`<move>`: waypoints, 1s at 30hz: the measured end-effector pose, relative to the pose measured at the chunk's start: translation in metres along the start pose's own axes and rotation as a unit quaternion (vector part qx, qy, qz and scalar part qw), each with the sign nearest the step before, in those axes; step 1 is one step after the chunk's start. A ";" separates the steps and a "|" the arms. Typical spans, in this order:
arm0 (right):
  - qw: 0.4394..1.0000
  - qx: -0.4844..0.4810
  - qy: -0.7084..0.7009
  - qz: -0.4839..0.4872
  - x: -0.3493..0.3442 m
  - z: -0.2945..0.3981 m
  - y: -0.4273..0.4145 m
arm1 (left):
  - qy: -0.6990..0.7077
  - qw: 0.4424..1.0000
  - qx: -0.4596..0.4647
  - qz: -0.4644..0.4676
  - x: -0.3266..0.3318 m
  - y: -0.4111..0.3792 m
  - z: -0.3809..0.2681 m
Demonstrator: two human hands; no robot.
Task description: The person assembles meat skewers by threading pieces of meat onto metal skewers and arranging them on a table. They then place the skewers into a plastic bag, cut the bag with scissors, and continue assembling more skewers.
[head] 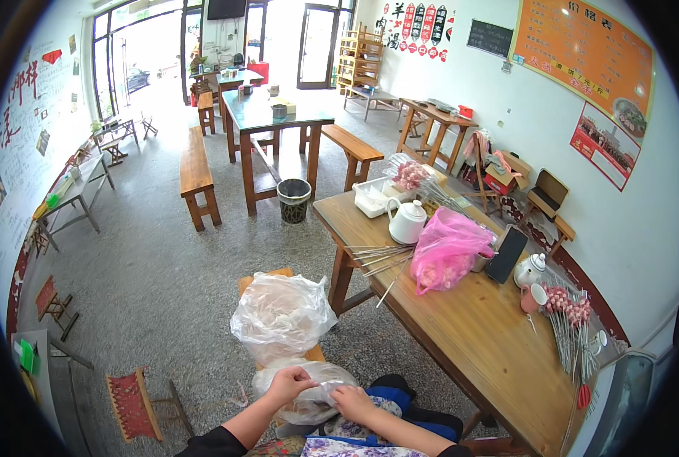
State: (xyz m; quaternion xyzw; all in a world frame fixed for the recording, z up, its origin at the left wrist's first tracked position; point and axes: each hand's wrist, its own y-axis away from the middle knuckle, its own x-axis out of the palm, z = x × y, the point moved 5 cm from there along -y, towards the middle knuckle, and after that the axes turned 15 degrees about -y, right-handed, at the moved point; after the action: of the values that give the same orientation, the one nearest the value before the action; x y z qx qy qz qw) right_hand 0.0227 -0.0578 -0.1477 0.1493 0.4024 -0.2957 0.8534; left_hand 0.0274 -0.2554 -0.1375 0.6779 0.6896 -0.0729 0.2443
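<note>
Low in front of me, a clear plastic bag [276, 374] rests on a wooden bench [315, 353]. My left hand [291, 384] pinches the bag's upper film between thumb and fingers. On the other side of the same film, my right hand [352, 401] grips it close to my lap. What lies inside this bag is hard to make out. Just beyond stands a larger, crumpled clear plastic bag [282, 314] on the same bench, its contents blurred by the film. A floral apron [362, 445] covers my lap.
To my right, a wooden table [476, 337] carries a pink plastic bag [450, 245] of meat pieces, metal skewers [382, 257], a white teapot [408, 223], a phone [506, 254], a pink mug [533, 298] and threaded meat skewers [568, 305]. A folding stool [128, 405] stands left; a bin [293, 200] stands ahead.
</note>
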 end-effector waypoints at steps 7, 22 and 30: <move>0.973 -0.087 -0.123 -0.174 -0.036 0.046 -0.017 | 0.078 0.995 0.027 0.052 0.006 -0.003 0.008; 0.996 -0.046 -0.026 -0.073 0.000 0.010 -0.010 | -0.069 0.992 0.086 0.066 -0.028 0.006 -0.027; 0.967 -0.247 0.051 0.026 0.036 0.030 -0.031 | -0.374 0.909 0.178 -0.038 -0.032 0.020 -0.060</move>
State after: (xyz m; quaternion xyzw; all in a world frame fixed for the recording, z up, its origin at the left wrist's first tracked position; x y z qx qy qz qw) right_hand 0.0395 -0.1106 -0.1570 -0.0407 0.5020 -0.1564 0.8496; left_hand 0.0313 -0.2567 -0.0665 0.6063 0.5485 -0.4521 0.3566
